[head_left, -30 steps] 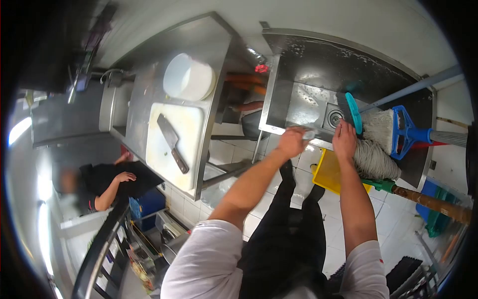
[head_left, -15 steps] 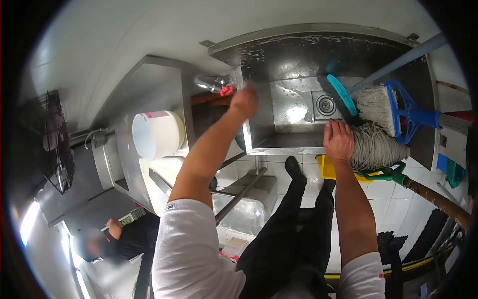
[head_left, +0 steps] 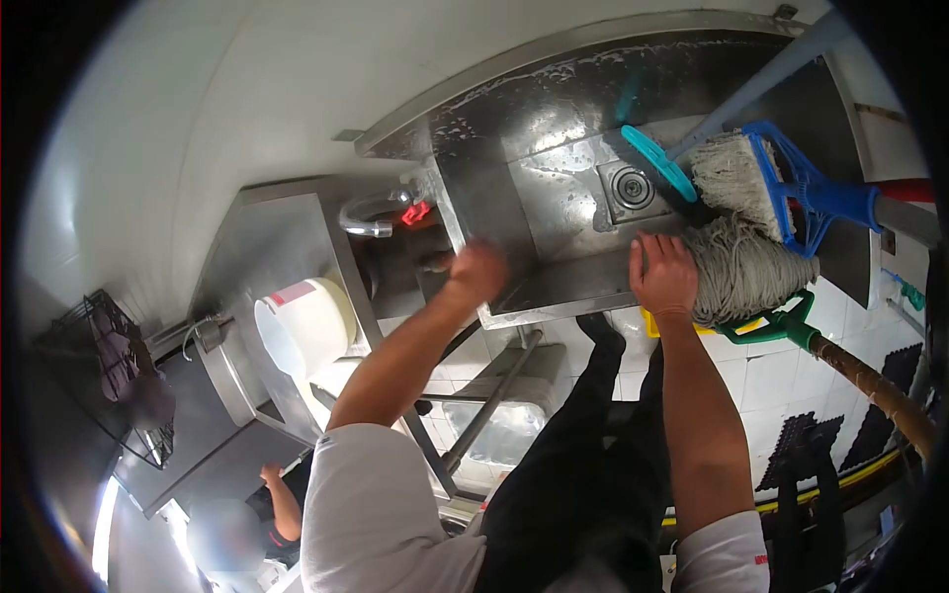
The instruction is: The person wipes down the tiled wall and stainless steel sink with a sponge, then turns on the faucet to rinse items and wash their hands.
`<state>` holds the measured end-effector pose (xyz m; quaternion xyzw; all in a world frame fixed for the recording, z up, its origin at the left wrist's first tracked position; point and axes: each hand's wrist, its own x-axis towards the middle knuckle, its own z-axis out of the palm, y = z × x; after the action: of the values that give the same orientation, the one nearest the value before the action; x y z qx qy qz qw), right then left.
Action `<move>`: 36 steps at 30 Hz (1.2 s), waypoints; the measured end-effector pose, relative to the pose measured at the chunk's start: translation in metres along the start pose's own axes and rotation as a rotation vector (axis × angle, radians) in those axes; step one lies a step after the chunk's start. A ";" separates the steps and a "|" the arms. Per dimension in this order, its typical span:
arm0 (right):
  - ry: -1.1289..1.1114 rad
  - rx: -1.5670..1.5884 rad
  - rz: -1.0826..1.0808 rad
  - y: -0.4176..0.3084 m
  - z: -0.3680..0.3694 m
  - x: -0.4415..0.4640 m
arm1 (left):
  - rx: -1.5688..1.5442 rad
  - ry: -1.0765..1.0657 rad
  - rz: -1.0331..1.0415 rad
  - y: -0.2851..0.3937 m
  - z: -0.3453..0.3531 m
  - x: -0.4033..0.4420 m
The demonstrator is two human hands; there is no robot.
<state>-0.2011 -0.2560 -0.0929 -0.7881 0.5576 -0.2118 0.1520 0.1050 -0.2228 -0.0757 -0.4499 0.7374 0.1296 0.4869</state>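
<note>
My left hand [head_left: 479, 273], smeared by motion, is over the near left corner of the metal sink [head_left: 554, 308]; its fingers do not show clearly. Just beyond it is a tap [head_left: 368, 214] with a red handle [head_left: 415, 211]. My right hand [head_left: 662, 275] lies on the sink's front rim, fingers stretched and thumb apart. Touching or close beside it is a grey string mop head [head_left: 746, 272] on a green clamp [head_left: 766, 326]. Behind that, a second mop head [head_left: 736, 183] sits in a blue holder [head_left: 801, 188]. A turquoise-edged brush or squeegee [head_left: 659, 163] leans near the drain [head_left: 632, 188].
A white bucket [head_left: 306, 321] stands on the metal counter [head_left: 267, 237] at left. A yellow object [head_left: 649, 323] is under the sink front. A wooden mop handle [head_left: 875, 390] juts out at right. Another person's arm [head_left: 285, 506] shows at lower left.
My left hand has moved back from beside the tap toward the sink's near left corner. My right hand stays on the rim. The camera view has shifted and turned slightly.
</note>
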 end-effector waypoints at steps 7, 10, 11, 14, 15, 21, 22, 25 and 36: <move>-0.006 0.000 0.028 0.001 -0.001 -0.002 | 0.042 -0.039 -0.347 -0.064 -0.041 0.069; 0.013 -0.012 0.010 0.004 0.000 -0.002 | 0.104 -0.113 -0.301 -0.051 -0.012 0.125; 0.001 -0.027 0.036 0.003 0.000 -0.004 | 0.131 -0.152 -0.286 -0.046 -0.007 0.142; -0.021 -0.040 0.051 0.002 -0.001 0.002 | 0.178 -0.187 -0.276 -0.037 0.035 0.204; -0.016 -0.023 0.046 0.003 0.000 0.000 | 0.157 -0.145 -0.279 -0.040 0.057 0.232; -0.053 -0.012 0.052 0.006 0.001 -0.003 | -0.382 -0.132 -0.301 0.017 0.137 0.275; -0.064 -0.015 0.053 0.004 0.001 -0.003 | -0.266 -0.161 -0.198 0.049 0.132 0.246; 0.023 -0.008 0.055 0.003 0.002 0.003 | -0.108 -0.198 0.033 0.081 0.099 0.196; -0.013 0.006 0.070 0.003 0.001 -0.002 | 0.039 -0.178 0.134 0.015 0.041 0.111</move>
<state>-0.2030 -0.2554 -0.0956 -0.7690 0.5832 -0.2030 0.1655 0.1048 -0.2483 -0.1919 -0.3770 0.7221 0.1869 0.5491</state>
